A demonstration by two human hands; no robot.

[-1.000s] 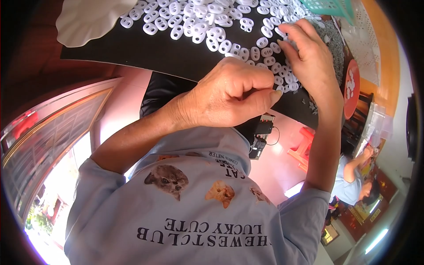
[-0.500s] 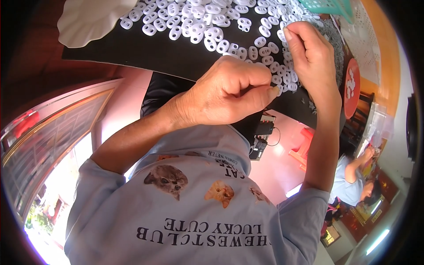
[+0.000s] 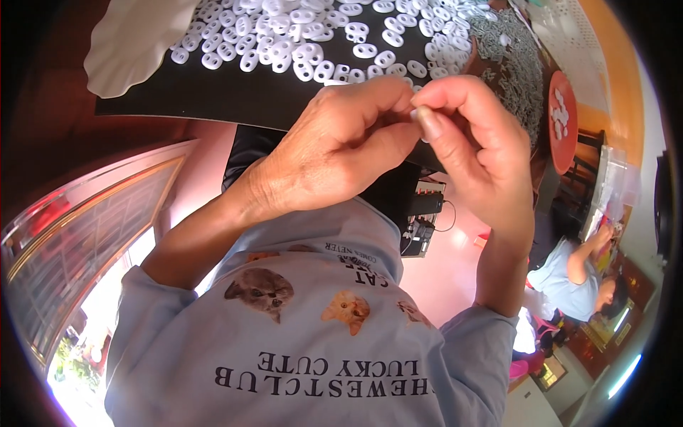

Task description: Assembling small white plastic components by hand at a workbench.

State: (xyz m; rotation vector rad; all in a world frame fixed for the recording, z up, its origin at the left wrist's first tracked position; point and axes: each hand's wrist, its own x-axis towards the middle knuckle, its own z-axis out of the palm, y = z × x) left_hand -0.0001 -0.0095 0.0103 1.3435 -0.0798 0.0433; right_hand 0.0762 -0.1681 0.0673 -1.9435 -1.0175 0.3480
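My left hand [image 3: 334, 146] and my right hand [image 3: 480, 139] meet fingertip to fingertip in front of the table's near edge. Both are closed in a pinch. A sliver of a small white plastic piece [image 3: 425, 140] shows at the left fingertips, just under the right thumb; the fingers cover the rest. What the right fingertips pinch is too small and hidden to make out. Beyond the hands lies a spread of white oval plastic pieces with two holes [image 3: 292, 50]. A heap of small grey springs [image 3: 509, 60] lies past the right hand.
The black tabletop [image 3: 163, 96] carries a cream wavy-edged dish [image 3: 131, 43] at far left. On the right stands a red dish [image 3: 563, 139] with white bits in it. Below the table is a black device with a cable [image 3: 425, 204]. Another person [image 3: 569, 277] is off to the right.
My right hand has come back from the pile of white pieces to my left hand, so their fingertips now meet. My left hand has shifted slightly left, its fist loosened into a pinch.
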